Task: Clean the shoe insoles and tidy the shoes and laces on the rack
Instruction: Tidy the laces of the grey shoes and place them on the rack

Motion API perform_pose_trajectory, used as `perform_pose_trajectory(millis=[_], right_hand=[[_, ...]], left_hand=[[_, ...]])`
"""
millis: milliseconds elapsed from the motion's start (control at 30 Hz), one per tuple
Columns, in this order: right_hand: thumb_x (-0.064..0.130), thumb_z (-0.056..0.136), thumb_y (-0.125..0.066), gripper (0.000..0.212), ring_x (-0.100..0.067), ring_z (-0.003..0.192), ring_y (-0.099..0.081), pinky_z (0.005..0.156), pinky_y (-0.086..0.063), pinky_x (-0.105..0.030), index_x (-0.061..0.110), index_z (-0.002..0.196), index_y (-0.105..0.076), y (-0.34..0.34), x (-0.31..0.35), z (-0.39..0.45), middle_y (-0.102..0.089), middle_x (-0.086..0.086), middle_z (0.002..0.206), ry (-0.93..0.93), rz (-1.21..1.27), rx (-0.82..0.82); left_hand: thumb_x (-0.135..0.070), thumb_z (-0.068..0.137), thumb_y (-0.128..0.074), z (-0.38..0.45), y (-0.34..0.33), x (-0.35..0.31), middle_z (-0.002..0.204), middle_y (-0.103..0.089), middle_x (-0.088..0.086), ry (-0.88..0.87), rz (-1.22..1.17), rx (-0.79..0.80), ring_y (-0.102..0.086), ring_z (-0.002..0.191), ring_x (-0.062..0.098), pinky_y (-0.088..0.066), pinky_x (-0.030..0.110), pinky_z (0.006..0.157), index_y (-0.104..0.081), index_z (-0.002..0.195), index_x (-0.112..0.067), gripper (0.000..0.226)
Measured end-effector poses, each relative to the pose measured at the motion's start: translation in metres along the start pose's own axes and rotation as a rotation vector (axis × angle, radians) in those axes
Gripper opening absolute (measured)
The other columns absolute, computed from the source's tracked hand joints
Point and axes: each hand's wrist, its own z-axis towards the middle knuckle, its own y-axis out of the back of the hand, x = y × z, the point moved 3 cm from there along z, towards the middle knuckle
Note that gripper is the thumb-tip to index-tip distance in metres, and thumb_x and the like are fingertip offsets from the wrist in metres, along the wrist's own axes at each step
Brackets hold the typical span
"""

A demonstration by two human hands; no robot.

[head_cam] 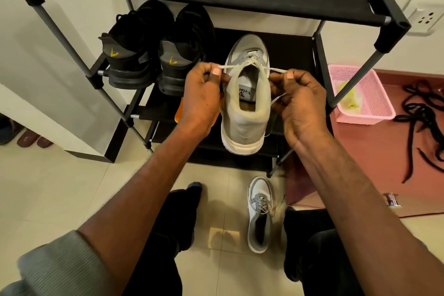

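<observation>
A grey and white sneaker [245,113] sits heel toward me at the middle shelf of the black shoe rack [319,60]. Its white lace [230,68] crosses above the opening. My left hand [201,96] pinches the left lace end beside the shoe's collar. My right hand [298,101] pinches the right lace end on the other side. The matching grey sneaker [260,216] lies on the tiled floor below, between my knees. Two black sneakers [153,53] with yellow heel marks stand on the same shelf, to the left.
A pink plastic basket [367,96] holding a yellow cloth stands on the floor right of the rack. Loose black laces [420,118] lie on the red mat [360,163] further right. An orange item [179,113] shows under my left hand. Brown slippers [33,139] sit far left.
</observation>
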Motion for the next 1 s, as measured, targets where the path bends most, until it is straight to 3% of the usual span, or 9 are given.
perform_pose_trajectory(millis=[133, 333, 400, 500, 567, 633, 700, 833, 1000], right_hand=[[0.014, 0.108, -0.053, 0.012, -0.017, 0.091, -0.074, 0.074, -0.061, -0.031, 0.015, 0.102, -0.063, -0.002, -0.002, 0.0, -0.077, -0.014, 0.113, -0.045, 0.08, -0.011], [0.015, 0.109, -0.049, 0.016, -0.031, 0.09, -0.077, 0.08, -0.063, -0.039, 0.014, 0.104, -0.064, 0.001, 0.011, 0.001, -0.078, -0.013, 0.094, 0.128, -0.142, -0.031], [0.016, 0.108, -0.051, 0.018, -0.023, 0.076, -0.073, 0.073, -0.062, -0.034, 0.017, 0.101, -0.067, 0.007, 0.019, 0.002, -0.074, -0.006, 0.08, 0.255, -0.307, -0.035], [0.017, 0.104, -0.054, 0.017, -0.009, 0.069, -0.059, 0.063, -0.043, -0.018, 0.017, 0.103, -0.07, 0.016, 0.041, 0.002, -0.067, 0.003, 0.08, 0.585, -0.82, -0.057], [0.014, 0.1, -0.052, 0.017, -0.025, 0.076, -0.061, 0.062, -0.039, -0.031, 0.016, 0.109, -0.067, 0.019, 0.055, 0.003, -0.07, -0.007, 0.086, 0.685, -1.196, -0.026], [0.015, 0.098, -0.051, 0.02, -0.042, 0.081, -0.063, 0.064, -0.042, -0.037, 0.014, 0.115, -0.062, 0.021, 0.067, 0.003, -0.068, -0.018, 0.089, 0.682, -1.48, 0.038], [0.016, 0.099, -0.051, 0.022, -0.045, 0.085, -0.063, 0.066, -0.042, -0.04, 0.011, 0.118, -0.061, 0.023, 0.079, 0.001, -0.061, -0.019, 0.087, 0.621, -1.622, 0.111], [0.021, 0.1, -0.052, 0.023, -0.046, 0.098, -0.063, 0.073, -0.04, -0.038, 0.011, 0.113, -0.068, 0.017, 0.101, 0.002, -0.063, -0.02, 0.098, 0.501, -1.627, 0.144], [0.024, 0.1, -0.052, 0.03, -0.046, 0.11, -0.063, 0.084, -0.048, -0.041, 0.013, 0.119, -0.073, 0.012, 0.105, -0.001, -0.067, -0.024, 0.119, 0.399, -1.601, 0.097]], left_hand=[[-0.016, 0.111, -0.04, 0.002, 0.0, 0.0, 0.09, -0.07, 0.003, 0.013, 0.0, -0.04, -0.066, 0.075, 0.004, -0.056, 0.019, 0.068, -0.059, 0.12, -0.004, 0.024], [-0.014, 0.104, -0.043, 0.001, 0.01, -0.013, 0.074, -0.062, -0.002, -0.426, 0.507, -0.084, -0.061, 0.063, 0.017, -0.053, 0.044, 0.058, -0.057, 0.104, -0.016, 0.014], [-0.016, 0.103, -0.042, -0.001, 0.012, -0.026, 0.073, -0.058, -0.005, -0.531, 0.828, -0.112, -0.057, 0.061, 0.018, -0.05, 0.042, 0.055, -0.059, 0.106, -0.019, 0.017], [-0.024, 0.101, -0.043, -0.003, 0.015, -0.049, 0.073, -0.055, -0.004, -0.568, 1.147, -0.121, -0.056, 0.066, 0.024, -0.044, 0.039, 0.062, -0.061, 0.111, -0.019, 0.021], [-0.03, 0.102, -0.042, 0.0, 0.018, -0.063, 0.076, -0.057, 0.002, -0.582, 1.268, -0.086, -0.055, 0.068, 0.029, -0.042, 0.04, 0.064, -0.061, 0.113, -0.017, 0.025], [-0.028, 0.102, -0.047, 0.003, 0.021, -0.076, 0.08, -0.059, 0.007, -0.585, 1.398, -0.037, -0.056, 0.072, 0.031, -0.038, 0.04, 0.063, -0.063, 0.116, -0.016, 0.025], [-0.026, 0.1, -0.051, 0.004, 0.02, -0.086, 0.092, -0.066, 0.012, -0.555, 1.493, 0.039, -0.064, 0.083, 0.036, -0.043, 0.041, 0.065, -0.066, 0.115, -0.015, 0.024], [-0.023, 0.096, -0.054, -0.002, 0.016, -0.094, 0.104, -0.069, 0.014, -0.433, 1.512, 0.134, -0.067, 0.096, 0.038, -0.046, 0.042, 0.072, -0.069, 0.111, -0.013, 0.023], [-0.024, 0.097, -0.056, -0.016, 0.02, -0.098, 0.097, -0.068, 0.012, -0.358, 1.461, 0.123, -0.066, 0.093, 0.036, -0.051, 0.041, 0.073, -0.069, 0.104, -0.011, 0.02]])
